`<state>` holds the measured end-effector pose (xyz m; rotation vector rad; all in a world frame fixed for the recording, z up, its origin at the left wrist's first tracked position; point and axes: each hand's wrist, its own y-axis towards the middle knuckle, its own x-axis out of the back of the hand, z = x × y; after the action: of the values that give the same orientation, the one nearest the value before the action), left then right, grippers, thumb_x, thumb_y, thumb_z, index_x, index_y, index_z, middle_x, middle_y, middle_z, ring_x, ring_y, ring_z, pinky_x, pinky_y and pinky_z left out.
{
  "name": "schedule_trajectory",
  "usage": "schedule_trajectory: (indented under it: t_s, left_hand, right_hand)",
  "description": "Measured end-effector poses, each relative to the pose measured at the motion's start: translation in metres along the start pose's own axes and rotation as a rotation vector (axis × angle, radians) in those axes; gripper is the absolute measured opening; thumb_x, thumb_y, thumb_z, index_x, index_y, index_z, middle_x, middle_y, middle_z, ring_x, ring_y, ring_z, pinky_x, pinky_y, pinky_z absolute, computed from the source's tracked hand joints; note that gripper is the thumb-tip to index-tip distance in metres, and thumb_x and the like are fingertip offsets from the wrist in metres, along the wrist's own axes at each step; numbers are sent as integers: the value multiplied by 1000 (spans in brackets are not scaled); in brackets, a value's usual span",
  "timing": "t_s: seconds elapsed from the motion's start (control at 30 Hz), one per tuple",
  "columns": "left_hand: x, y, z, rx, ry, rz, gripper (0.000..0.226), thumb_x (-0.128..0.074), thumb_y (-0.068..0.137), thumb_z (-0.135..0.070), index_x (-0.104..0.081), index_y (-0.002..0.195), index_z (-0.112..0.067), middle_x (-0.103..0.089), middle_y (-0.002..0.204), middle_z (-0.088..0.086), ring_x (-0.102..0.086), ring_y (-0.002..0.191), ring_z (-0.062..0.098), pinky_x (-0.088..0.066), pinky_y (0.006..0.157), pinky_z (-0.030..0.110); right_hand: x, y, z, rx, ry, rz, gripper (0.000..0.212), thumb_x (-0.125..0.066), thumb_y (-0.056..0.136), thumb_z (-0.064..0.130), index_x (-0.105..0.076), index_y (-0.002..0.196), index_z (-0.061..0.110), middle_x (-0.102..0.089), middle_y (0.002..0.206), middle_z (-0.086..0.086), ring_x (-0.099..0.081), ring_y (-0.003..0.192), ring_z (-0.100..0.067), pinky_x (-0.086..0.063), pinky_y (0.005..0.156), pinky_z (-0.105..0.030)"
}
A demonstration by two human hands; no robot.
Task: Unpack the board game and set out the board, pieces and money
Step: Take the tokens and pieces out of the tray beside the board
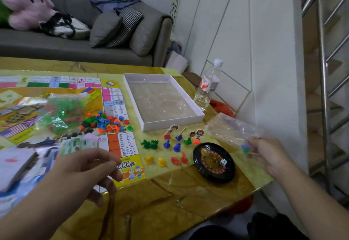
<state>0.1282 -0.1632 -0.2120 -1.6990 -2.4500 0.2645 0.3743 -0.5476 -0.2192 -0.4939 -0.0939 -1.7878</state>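
The board (117, 107) is lying across the tabletop's left side, with the left hand (88, 168) being held over its near corner, fingers loosely curled, gripping nothing. Near the right edge, a clear bag (230, 130) is being pinched by the right hand (268, 156), beside the roulette wheel (214, 162).

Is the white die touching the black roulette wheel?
Touching. In the head view, the white die lies inside the black roulette wheel, resting on its numbered ring with no gap visible.
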Motion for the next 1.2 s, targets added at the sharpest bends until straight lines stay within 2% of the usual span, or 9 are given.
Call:
schedule_trajectory:
  t_s: [0.13,0.27,0.33,0.43,0.67,0.73,0.97,1.07,1.2]
  left_hand:
    - [2,0,-4,8,-13,-6,15,-61,97,3,-73,89,2,-71,76,27,-65,55,35,-48,44,34]
    - [8,-2,-9,18,-9,-16,15,-60,98,2,-73,91,2,-72,76,25,-65,56,33,-48,45,34]
    - [10,-5,-14,22,-3,-13,14,-60,99,0,-72,93,2,-73,77,24,-66,58,32,-48,47,35]
    - [16,-8,-20,19,11,0,13,-59,101,-3,-71,96,0,-74,79,20,-67,62,30,-50,52,37]
    - [31,-7,-24,-1,29,-11,14,-58,101,-2,-70,93,-3,-76,77,14,-67,60,25,-51,51,35]
    - [36,-6,-27,-11,31,-20,15,-57,101,-1,-69,92,-3,-76,74,12,-67,59,23,-51,51,34]
    - [54,-1,-32,-24,29,-37,14,-57,102,-7,-69,94,-8,-77,76,8,-69,61,23,-51,53,34]
    - [56,1,-32,-20,42,-43,16,-57,101,-7,-70,93,-11,-78,77,7,-71,63,23,-53,58,37]
    - [57,2,-31,-14,47,-47,16,-57,101,-7,-70,93,-13,-77,76,6,-70,62,21,-52,57,36]
  right_hand:
    - [5,-23,27,181,89,19,12,-61,106,12,-65,97,5,-72,103,-21,-73,87,-37,-63,58,-32]
    - [-5,-54,69,309,171,112,11,-59,106,9,-65,104,0,-66,115,-32,-70,91,-43,-65,80,-47]
    - [-17,-70,92,383,177,173,12,-59,105,9,-67,98,4,-65,108,-26,-70,83,-36,-67,74,-46]
    - [-57,-95,129,492,97,291,13,-62,104,9,-68,94,3,-71,96,-22,-76,78,-38,-64,61,-39]
    - [-198,-150,170,707,-250,478,11,-69,101,12,-71,91,7,-75,68,-11,-75,58,-30,-65,58,-45]
    - [-225,-155,172,713,-291,475,15,-72,99,14,-70,85,8,-72,61,-11,-73,53,-32,-63,54,-45]
    - [-259,-172,180,782,-444,366,28,-71,99,35,-71,82,13,-74,64,-4,-71,47,-16,-49,43,-26]
    - [-263,-174,182,801,-500,348,33,-72,97,41,-71,77,14,-74,61,-3,-71,47,-14,-47,44,-25]
    - [-262,-175,187,811,-569,311,35,-73,95,42,-74,72,15,-73,59,-3,-73,51,-16,-55,49,-30]
